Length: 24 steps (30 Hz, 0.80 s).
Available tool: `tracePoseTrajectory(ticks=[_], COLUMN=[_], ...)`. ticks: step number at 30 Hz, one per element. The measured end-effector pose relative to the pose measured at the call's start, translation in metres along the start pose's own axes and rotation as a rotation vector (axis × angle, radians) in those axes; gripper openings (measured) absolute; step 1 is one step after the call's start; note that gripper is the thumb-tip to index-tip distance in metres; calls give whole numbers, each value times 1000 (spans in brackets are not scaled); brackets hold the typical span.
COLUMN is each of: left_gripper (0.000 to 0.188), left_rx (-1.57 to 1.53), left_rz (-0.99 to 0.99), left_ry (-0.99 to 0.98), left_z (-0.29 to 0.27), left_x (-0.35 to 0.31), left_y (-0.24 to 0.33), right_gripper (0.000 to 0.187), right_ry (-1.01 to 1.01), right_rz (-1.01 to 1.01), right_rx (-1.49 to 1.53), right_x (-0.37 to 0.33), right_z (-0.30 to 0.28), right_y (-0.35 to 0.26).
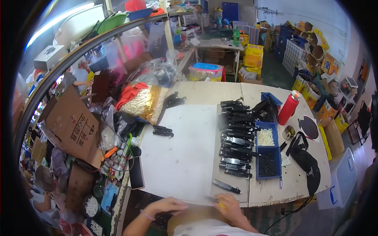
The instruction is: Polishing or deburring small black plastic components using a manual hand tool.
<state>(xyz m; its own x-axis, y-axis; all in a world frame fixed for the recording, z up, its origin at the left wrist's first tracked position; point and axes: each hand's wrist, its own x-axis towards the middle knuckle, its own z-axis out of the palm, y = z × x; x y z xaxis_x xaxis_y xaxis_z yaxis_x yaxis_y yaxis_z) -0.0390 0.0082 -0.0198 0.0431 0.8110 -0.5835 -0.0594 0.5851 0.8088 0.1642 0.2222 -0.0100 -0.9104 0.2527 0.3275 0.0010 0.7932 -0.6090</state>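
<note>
My left hand [169, 205] hovers at the near edge of the table, fingers stretched out and loosely together, with nothing seen in it. Just to its right, my right hand [229, 207] is closed around a yellow-handled tool [221, 205]; its front end is blurred, so its kind is unclear. Beyond that hand, a single slim black-and-grey part [226, 186] lies at a slant. A long column of similar black parts [236, 141] runs up the table. On the white sheet [179, 157], a small pair of black parts [163, 131] lies at the far left.
Right of the column stand blue bins with white pieces [265, 137] and black pieces [267, 165]. A red bottle [288, 108], a tin [289, 131] and a black pouch [307, 161] are farther right. A phone [136, 173], a cardboard box [73, 128] and a sack [145, 102] crowd the left.
</note>
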Motion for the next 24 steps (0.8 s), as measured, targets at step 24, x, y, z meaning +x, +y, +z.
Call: tracePoseTrajectory(ticks=[24], left_gripper=[29], left_rx=[1111], left_rz=[722], left_ry=[677], left_z=[85], left_x=[160], left_y=[73], right_gripper=[14], right_ry=[597], right_rz=[420], right_rx=[255], right_x=[-37], right_z=[-51], right_y=[14])
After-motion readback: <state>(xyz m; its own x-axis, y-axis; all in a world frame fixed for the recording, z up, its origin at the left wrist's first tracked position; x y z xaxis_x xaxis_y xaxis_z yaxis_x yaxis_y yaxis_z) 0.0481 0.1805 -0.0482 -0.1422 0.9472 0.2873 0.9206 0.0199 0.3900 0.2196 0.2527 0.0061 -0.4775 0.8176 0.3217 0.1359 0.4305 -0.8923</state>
